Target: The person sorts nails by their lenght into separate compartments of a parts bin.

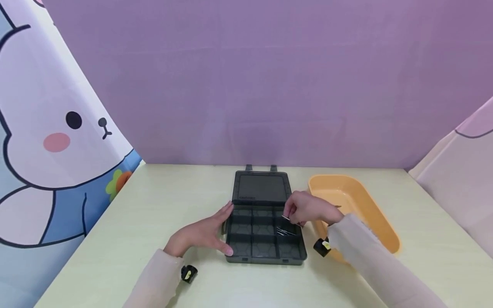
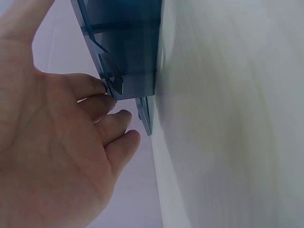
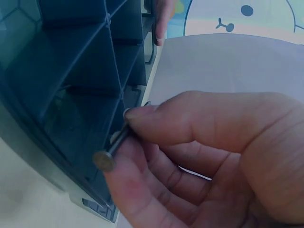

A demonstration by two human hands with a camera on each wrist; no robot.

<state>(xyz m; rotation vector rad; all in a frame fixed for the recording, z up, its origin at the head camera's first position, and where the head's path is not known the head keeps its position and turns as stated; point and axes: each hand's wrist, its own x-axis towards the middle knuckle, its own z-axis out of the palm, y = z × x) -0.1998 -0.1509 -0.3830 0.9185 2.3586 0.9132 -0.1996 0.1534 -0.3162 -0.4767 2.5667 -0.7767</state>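
Observation:
A dark translucent compartment box point(image 1: 263, 248) lies with its lid point(image 1: 262, 188) folded back. My left hand point(image 1: 204, 233) spreads along the box's left side, thumb at the near corner; its fingertips point(image 2: 121, 118) reach the wall near a side latch point(image 2: 111, 73). Over the right column my right hand point(image 1: 306, 207) pinches a nail point(image 3: 116, 145) between thumb and index finger, its flat round head pointing outward. A second thin metal glint point(image 3: 194, 174) shows among the curled fingers. Several nails point(image 1: 286, 231) lie in the middle-right compartment.
A yellow-orange tray point(image 1: 379, 222) stands right of the box, partly under my right forearm. A small thin dark piece point(image 1: 337, 206) shows there beside the wrist. A purple cloth wall point(image 1: 246, 85) rises behind the pale table point(image 1: 185, 192).

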